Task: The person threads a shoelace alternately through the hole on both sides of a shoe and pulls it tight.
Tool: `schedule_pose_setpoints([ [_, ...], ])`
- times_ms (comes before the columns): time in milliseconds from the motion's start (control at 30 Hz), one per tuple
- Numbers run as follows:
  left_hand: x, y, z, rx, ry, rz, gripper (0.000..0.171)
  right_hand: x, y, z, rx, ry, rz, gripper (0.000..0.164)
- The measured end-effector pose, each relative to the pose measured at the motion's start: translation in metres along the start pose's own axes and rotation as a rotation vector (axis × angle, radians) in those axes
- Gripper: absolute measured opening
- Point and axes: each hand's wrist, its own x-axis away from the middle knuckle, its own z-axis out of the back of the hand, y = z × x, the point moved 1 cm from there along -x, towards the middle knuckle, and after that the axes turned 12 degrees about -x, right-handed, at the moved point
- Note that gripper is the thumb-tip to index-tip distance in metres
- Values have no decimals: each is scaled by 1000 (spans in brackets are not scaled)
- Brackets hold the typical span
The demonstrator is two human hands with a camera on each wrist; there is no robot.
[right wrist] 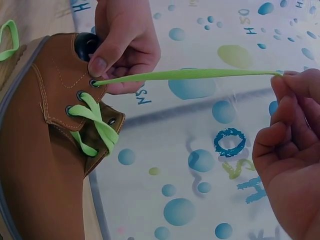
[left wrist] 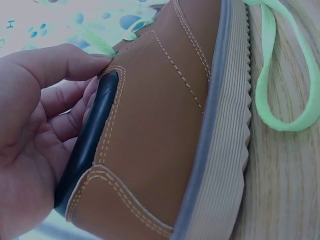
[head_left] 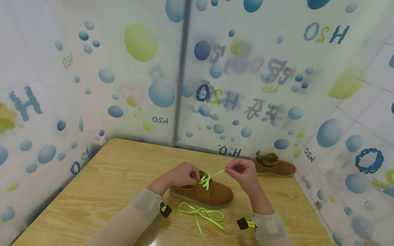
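Observation:
A brown shoe (head_left: 217,195) with a pale ridged sole stands on the table, toe pointing right. My left hand (head_left: 184,175) pinches its collar beside the top eyelet, thumb outside and fingers inside the dark-lined opening, as the left wrist view shows. A neon green shoelace (right wrist: 175,75) runs out of that eyelet, stretched straight. Its far end is pinched between the thumb and fingertips of my right hand (right wrist: 295,132). Lower down, the same lace crosses over the shoe's tongue (right wrist: 111,117) through several metal eyelets.
A second green shoelace (head_left: 201,212), loosely looped, lies on the wooden table (head_left: 129,160) in front of the shoe. Another brown shoe (head_left: 277,167) stands at the back right by the wall. Printed curtain-like walls (head_left: 138,85) enclose the table at the back and sides.

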Motion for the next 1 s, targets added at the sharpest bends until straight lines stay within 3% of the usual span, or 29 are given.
schedule_pose_setpoints([
  [567, -2, -1, -2, -35, 125, 19, 13, 0, -4, -3, -2, -16, 59, 11],
  [733, -2, -2, -2, -38, 157, 23, 13, 0, -5, -3, 7, -22, 33, 11],
  [1000, -4, -5, -3, -47, 167, 36, 12, -1, -4, -3, -13, -95, 24, 13],
])
